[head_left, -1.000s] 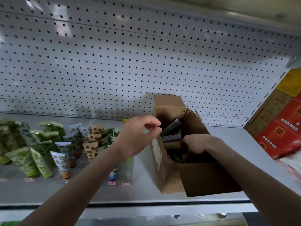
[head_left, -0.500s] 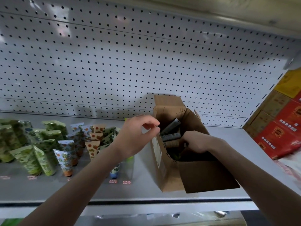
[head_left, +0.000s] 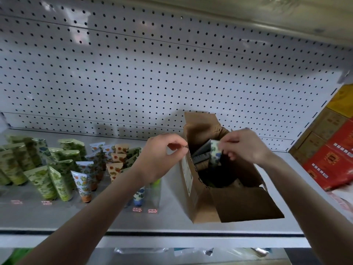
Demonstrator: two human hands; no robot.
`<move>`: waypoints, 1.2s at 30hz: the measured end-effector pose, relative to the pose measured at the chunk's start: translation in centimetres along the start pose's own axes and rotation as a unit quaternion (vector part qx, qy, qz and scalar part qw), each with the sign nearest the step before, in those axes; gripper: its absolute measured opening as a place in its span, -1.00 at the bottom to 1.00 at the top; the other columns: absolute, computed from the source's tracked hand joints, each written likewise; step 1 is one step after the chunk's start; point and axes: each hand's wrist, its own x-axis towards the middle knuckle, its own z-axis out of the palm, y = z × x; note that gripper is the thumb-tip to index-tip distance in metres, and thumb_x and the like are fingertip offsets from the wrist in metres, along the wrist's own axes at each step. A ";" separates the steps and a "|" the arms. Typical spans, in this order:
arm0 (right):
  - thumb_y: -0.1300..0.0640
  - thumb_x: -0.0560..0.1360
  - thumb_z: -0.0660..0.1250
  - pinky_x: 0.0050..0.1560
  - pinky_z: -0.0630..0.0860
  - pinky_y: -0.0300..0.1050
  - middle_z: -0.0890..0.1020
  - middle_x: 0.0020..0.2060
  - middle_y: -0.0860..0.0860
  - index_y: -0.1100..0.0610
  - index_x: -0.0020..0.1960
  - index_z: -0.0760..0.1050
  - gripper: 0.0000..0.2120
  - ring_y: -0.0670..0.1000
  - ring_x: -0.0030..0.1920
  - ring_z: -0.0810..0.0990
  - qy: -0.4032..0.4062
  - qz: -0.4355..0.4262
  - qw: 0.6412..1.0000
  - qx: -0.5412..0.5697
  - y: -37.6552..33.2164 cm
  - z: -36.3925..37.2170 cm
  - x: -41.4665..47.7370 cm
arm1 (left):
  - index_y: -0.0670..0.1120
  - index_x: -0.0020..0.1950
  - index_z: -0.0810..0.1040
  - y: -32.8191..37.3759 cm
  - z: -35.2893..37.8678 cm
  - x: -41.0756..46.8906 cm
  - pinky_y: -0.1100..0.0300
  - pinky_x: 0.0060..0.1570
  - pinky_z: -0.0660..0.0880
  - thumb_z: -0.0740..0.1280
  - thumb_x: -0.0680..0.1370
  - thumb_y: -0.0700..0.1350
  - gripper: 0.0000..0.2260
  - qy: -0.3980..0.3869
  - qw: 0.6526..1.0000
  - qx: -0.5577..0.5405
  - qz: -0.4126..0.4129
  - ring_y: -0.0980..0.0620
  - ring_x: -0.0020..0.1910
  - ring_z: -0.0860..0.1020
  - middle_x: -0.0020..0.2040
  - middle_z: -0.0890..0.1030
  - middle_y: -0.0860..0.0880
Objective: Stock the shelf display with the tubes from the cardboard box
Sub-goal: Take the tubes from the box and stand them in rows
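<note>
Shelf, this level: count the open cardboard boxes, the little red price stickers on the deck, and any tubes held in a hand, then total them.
Open cardboard box: 1
Red price stickers in view: 4
Held tube, pinched by the right hand: 1
Total: 6

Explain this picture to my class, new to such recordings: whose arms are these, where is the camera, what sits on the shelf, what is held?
No machine here: a person's two bare hands, filmed by one wide-angle camera worn on the head, looking forward and down. On the grey shelf stands an open cardboard box; rows of patterned tubes stand to its left, red and yellow cartons to its right. The left hand pinches the box's rim; the right hand pinches a blue-flowered tube at the box's opening.
</note>
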 end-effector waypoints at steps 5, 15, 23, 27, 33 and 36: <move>0.26 0.47 0.38 -0.49 0.43 -0.32 0.57 -0.49 0.02 0.30 -0.17 0.59 -0.90 -0.13 -0.57 0.40 0.090 -0.049 0.987 0.123 -4.4 -2.2 -1.8 | -0.04 -0.05 0.64 0.5 -0.2 0.1 0.49 -0.10 0.38 0.38 0.49 -0.13 -0.92 0.005 1.000 -0.018 0.010 0.23 -0.11 0.54 -0.14 0.63 0.13; 0.26 0.50 0.34 -0.51 0.31 -0.32 0.55 -0.54 -0.05 0.19 -0.25 0.55 -0.85 -0.14 -0.59 0.33 0.097 -0.131 0.970 0.179 -11.3 -0.1 -4.2 | -0.04 0.04 0.61 2.2 -2.8 0.1 0.24 -0.01 0.51 0.40 0.46 -0.07 -0.82 -0.007 0.990 -0.138 0.018 0.14 -0.10 0.58 -0.06 0.65 0.01; 0.13 0.50 0.36 -0.40 0.40 -0.21 0.55 -0.52 -0.11 0.02 -0.26 0.55 -0.84 -0.14 -0.53 0.40 0.074 -0.160 0.976 0.131 -14.4 5.3 -3.2 | -0.07 -0.08 0.60 0.0 -7.9 -1.4 0.15 0.06 0.50 0.40 0.46 -0.23 -0.91 -0.012 0.990 -0.141 0.020 0.14 -0.10 0.60 -0.09 0.66 0.01; 0.12 0.50 0.36 -0.32 0.41 -0.25 0.54 -0.47 -0.12 0.00 -0.24 0.55 -0.85 -0.18 -0.49 0.41 0.059 -0.174 0.974 0.134 -15.7 7.7 -3.1 | -0.07 -0.12 0.59 -1.6 -10.0 -2.4 0.21 -0.01 0.51 0.43 0.43 -0.22 -0.92 0.004 0.992 -0.128 0.008 0.15 -0.15 0.60 -0.15 0.66 0.02; 0.28 0.53 0.30 -0.30 0.50 -0.32 0.56 -0.37 -0.04 0.03 -0.14 0.53 -0.82 -0.11 -0.37 0.50 0.005 -0.163 0.966 0.201 -17.0 10.7 -3.9 | -0.12 -0.13 0.59 -3.2 -12.0 -3.9 0.37 -0.07 0.46 0.44 0.42 -0.23 -0.92 0.007 0.993 -0.117 0.000 0.20 -0.19 0.57 -0.19 0.64 0.01; 0.34 0.52 0.28 -0.24 0.52 -0.27 0.60 -0.31 0.03 0.07 -0.10 0.55 -0.82 -0.13 -0.36 0.52 0.004 -0.163 0.959 0.231 -17.1 12.1 -4.1 | -0.15 -0.12 0.61 -4.0 -13.0 -4.4 0.32 -0.04 0.48 0.45 0.41 -0.22 -0.91 -0.010 0.993 -0.118 0.000 0.16 -0.16 0.60 -0.16 0.66 -0.02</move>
